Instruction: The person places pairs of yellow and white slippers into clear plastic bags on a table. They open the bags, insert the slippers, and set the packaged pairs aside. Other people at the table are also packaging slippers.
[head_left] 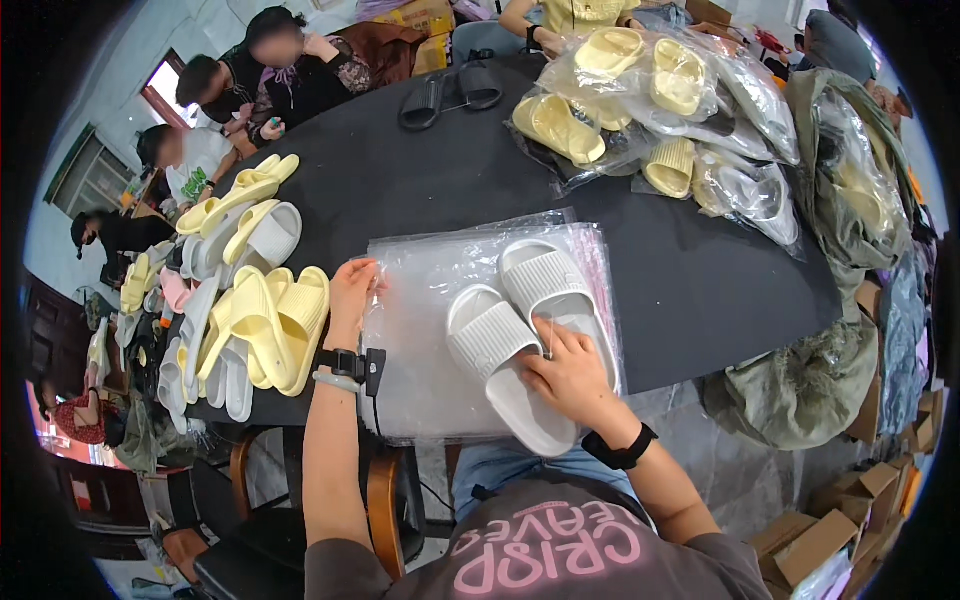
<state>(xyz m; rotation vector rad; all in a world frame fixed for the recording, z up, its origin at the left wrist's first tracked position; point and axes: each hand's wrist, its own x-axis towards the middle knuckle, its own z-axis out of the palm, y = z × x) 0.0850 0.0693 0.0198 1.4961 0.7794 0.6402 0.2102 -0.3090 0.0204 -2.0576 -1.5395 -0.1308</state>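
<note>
A pair of light grey slide slippers (490, 335) lies side by side on a stack of clear plastic bags (410, 375) at the table's near edge. Over their inner edges, where the two slippers meet, my right hand (578, 378) grips the pair with thumb and fingers. My left hand (352, 295) is at the left edge of the bag stack, its fingertips closed on the plastic near the upper left corner. The slippers' ribbed straps face up, and their heels point toward me.
Yellow and grey slippers (262, 330) are heaped along the table's left side. Bagged yellow slippers (680, 80) pile up at the far right, beside a green sack (850, 150). Dark slippers (425, 103) lie at the far edge. Several people sit around. Cardboard boxes (815, 550) stand lower right.
</note>
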